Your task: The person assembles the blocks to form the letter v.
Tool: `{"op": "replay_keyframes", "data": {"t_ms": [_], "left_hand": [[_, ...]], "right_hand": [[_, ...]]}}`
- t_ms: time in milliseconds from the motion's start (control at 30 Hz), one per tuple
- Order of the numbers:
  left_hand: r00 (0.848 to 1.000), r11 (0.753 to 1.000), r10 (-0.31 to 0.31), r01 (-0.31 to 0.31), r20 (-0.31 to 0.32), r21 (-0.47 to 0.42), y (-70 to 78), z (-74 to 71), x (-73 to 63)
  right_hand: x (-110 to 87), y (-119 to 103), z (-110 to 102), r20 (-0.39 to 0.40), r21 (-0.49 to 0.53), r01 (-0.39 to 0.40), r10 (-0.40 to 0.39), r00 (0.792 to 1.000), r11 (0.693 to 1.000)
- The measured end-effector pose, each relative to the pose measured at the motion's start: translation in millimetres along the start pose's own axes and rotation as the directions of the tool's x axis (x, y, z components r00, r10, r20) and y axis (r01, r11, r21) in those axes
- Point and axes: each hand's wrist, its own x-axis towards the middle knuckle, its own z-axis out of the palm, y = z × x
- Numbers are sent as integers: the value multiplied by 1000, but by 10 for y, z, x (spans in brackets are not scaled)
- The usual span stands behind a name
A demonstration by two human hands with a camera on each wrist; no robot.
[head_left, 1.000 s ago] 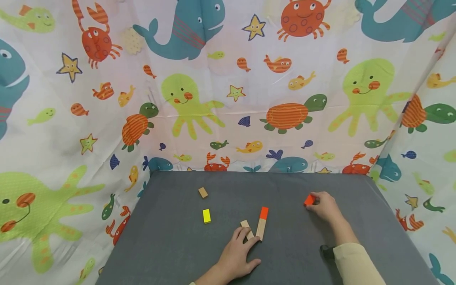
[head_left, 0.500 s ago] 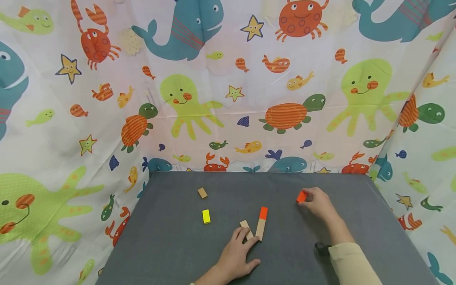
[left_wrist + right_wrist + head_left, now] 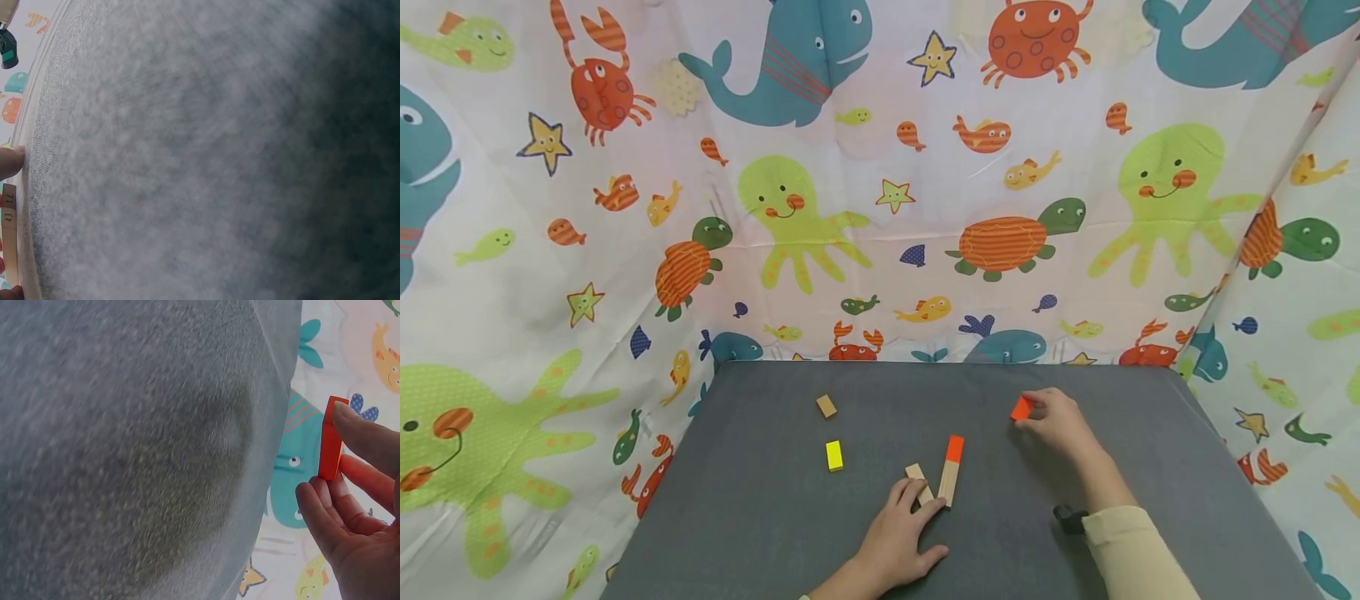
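Note:
In the head view my right hand (image 3: 1063,427) pinches a small red block (image 3: 1021,408) above the right half of the table. The right wrist view shows that red block (image 3: 330,440) between thumb and fingers. My left hand (image 3: 889,540) rests with spread fingers on plain wooden blocks (image 3: 915,472) lying near the middle, partly hidden by the fingers. Beside those fingertips lies a straight row, plain wood (image 3: 949,483) at the near end and a red block (image 3: 955,448) at the far end. At the left edge of the left wrist view, a wooden block (image 3: 9,244) shows near the fingertips.
A yellow block (image 3: 834,456) lies left of the middle, with a tan block (image 3: 826,406) behind it. The grey table cloth (image 3: 760,517) reaches back to a curtain (image 3: 880,250) printed with sea animals. A black wrist device (image 3: 1069,519) hangs at the right sleeve.
My right hand has moved left across the table and slightly farther back, carrying the red block. The left hand and the other blocks stay in place.

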Motion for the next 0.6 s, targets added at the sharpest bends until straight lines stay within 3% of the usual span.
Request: {"op": "replay_keyframes", "data": {"t_ms": [600], "left_hand": [[1000, 1000, 2, -2, -18, 8, -4, 29, 10]], "right_hand": [[121, -149, 201, 14, 21, 37, -38, 999, 999]]}}
